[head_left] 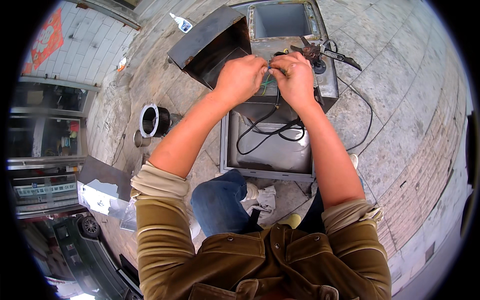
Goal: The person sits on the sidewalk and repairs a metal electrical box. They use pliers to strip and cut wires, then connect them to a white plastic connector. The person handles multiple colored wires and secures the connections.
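Observation:
My left hand (241, 77) and my right hand (295, 77) meet over an opened metal appliance housing (327, 82). Both are closed in a pinch, fingertips almost touching, with a thin blue wire (269, 68) between them. Just below the fingers, loose green wires (265, 86) show; where they lead is hidden by my hands. A black power cord (277, 102) hangs in loops from the housing below my right hand. Beyond that hand lie a dark, worn plier-like tool (310, 51) and a black-handled tool (347, 60).
A dark open metal box (210, 37) stands at the left of the housing, with a white spray bottle (181, 23) beyond. A shallow metal tray (268, 173) lies nearest my knees. Left on the paving are a fan wheel (155, 121) and a metal ring (141, 138).

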Motion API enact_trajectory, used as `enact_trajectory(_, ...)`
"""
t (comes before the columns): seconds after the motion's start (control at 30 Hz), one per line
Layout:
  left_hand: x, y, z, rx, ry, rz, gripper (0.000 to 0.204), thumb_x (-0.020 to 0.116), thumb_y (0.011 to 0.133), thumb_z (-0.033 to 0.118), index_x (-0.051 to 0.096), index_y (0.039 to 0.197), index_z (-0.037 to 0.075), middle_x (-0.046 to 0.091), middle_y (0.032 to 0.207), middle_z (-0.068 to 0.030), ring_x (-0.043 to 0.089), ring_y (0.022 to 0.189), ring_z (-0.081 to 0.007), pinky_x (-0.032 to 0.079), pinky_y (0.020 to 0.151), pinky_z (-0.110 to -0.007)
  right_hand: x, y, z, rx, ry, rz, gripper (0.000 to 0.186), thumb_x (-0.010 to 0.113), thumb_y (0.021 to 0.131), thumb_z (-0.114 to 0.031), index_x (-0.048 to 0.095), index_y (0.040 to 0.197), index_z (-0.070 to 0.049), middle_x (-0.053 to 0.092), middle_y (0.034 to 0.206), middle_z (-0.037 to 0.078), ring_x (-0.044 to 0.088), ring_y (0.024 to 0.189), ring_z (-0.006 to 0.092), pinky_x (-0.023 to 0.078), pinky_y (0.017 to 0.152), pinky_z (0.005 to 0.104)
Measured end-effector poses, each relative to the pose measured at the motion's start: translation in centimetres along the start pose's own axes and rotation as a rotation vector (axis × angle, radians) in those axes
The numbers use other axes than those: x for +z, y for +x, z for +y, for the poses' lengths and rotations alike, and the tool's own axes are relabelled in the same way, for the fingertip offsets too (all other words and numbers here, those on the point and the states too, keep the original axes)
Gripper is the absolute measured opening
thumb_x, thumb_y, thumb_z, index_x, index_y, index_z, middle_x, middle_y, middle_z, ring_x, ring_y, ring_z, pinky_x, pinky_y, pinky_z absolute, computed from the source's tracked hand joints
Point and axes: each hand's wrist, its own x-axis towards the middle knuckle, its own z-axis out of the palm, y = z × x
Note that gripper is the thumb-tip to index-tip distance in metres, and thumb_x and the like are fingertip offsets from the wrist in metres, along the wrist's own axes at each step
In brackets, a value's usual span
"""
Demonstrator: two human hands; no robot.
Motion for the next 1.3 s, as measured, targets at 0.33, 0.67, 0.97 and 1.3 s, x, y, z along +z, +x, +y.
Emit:
enact_trajectory(0.33, -1.3, 1.2, -0.3, -0.353, -0.544, -0.209, 0.014, 0.058, 0.092, 0.017, 0.062, 0.087, 0.006, 0.059, 0.074, -0.0024, 0.053, 0.06, -0.0145, 0.042, 0.053, -0.028, -0.2, 0.0, 0.0, -0.011, -0.01, 0.004, 0.011, 0.074, 0.071, -0.009, 0.071, 0.082, -0.005, 0.07, 0.092, 0.003, 0.06, 0.093, 0.0231, 0.043, 0.084, 0.0357)
enact_trajectory(0.67, -1.8, 1.8, -0.4, 0.302, 0.19, -0.121, 0.01, 0.062, 0.087, 0.018, 0.062, 0.09, 0.008, 0.061, 0.076, -0.0053, 0.059, 0.068, -0.0237, 0.049, 0.06, -0.035, 0.0, 0.0, 0.2, 0.001, 0.015, 0.0, 0.011, 0.073, 0.071, -0.008, 0.071, 0.082, -0.006, 0.07, 0.091, 0.002, 0.059, 0.093, 0.0236, 0.042, 0.085, 0.0362)
enact_trajectory(0.97, -1.3, 1.7, -1.0, -0.776, -1.039, -0.41, 0.02, 0.054, 0.096, 0.018, 0.062, 0.085, 0.002, 0.056, 0.071, 0.001, 0.046, 0.056, -0.0066, 0.042, 0.053, -0.022, -0.3, -0.1, 0.0, 0.008, -0.006, -0.006, 0.011, 0.074, 0.071, -0.009, 0.071, 0.081, -0.006, 0.07, 0.092, 0.002, 0.059, 0.094, 0.0224, 0.042, 0.084, 0.0356)
enact_trajectory(1.3, -1.0, 0.0, 2.1, -0.027, 0.182, -0.048, 0.012, 0.064, 0.085, 0.016, 0.064, 0.087, 0.004, 0.064, 0.082, -0.0136, 0.063, 0.077, -0.0343, 0.051, 0.066, -0.042, 0.2, -0.2, 0.3, -0.011, 0.007, 0.043, 0.01, 0.074, 0.07, -0.011, 0.072, 0.079, -0.009, 0.069, 0.088, -0.002, 0.057, 0.092, 0.021, 0.04, 0.081, 0.0363)
